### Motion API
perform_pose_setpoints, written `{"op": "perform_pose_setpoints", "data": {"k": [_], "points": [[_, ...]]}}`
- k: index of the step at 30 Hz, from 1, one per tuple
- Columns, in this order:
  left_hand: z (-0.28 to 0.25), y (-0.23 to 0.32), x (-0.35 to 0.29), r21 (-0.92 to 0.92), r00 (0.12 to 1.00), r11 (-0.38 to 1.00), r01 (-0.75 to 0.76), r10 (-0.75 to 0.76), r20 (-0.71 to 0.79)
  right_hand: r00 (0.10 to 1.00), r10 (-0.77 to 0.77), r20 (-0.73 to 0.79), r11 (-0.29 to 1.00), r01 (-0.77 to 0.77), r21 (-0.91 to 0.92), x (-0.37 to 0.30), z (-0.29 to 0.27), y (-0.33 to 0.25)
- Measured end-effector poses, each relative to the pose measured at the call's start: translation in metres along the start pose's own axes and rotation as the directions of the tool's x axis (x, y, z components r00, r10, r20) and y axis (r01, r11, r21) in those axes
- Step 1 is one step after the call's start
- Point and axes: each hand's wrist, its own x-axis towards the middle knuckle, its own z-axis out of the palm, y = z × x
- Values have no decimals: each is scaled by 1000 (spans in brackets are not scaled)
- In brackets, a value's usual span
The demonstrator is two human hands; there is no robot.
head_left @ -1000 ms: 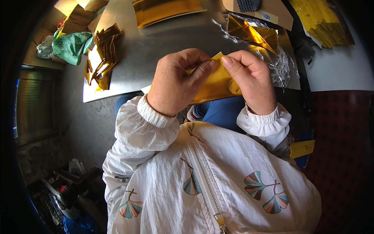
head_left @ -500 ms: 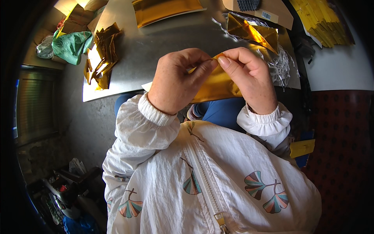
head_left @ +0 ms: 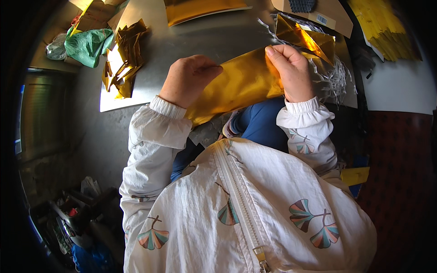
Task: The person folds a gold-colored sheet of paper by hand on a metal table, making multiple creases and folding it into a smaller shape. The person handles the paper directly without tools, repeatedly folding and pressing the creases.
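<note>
A shiny gold foil sheet [head_left: 239, 86] stretches between my two hands, tilted over the near edge of the metal table, its lower part above my legs. My left hand [head_left: 189, 79] is closed at the sheet's left side, with thumb and fingertips pressed together on its upper edge. At the sheet's upper right corner, my right hand [head_left: 292, 73] pinches the foil between thumb and fingers; the rest of these fingers lie behind it. Beyond my right hand lies a folded gold foil piece [head_left: 305, 38] beside white shredded strands [head_left: 334, 82].
Folded gold foil pieces [head_left: 123, 59] are heaped at the table's [head_left: 182, 48] left. A flat gold stack [head_left: 205, 11] lies at the far side. A green plastic bag [head_left: 88, 48] sits far left, a cardboard box [head_left: 334, 18] far right, and yellow bundles [head_left: 382, 29] beyond it.
My hands have moved apart from their meeting point, left hand leftward and right hand slightly right. The gold sheet now shows wide between them. The whole view has shifted slightly.
</note>
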Motion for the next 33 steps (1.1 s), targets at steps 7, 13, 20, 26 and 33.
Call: {"op": "perform_pose_setpoints", "data": {"k": [7,13,20,26,33], "points": [[3,-53,17,370,954,928,30,84,-289,983,42,-181,965,-86,-247,30,30,79],[69,-53,11,616,922,734,-284,385,-33,976,-112,-184,824,-13,-567,39,37,99],[92,-70,34,638,959,720,-275,256,124,969,-166,-184,650,-33,-759,40,45,101],[90,-79,41,646,960,710,-278,192,202,970,-167,-177,606,-41,-794,43,46,104],[89,-86,53,646,952,700,-306,221,212,973,-186,-140,572,-9,-820,56,43,109]]}}
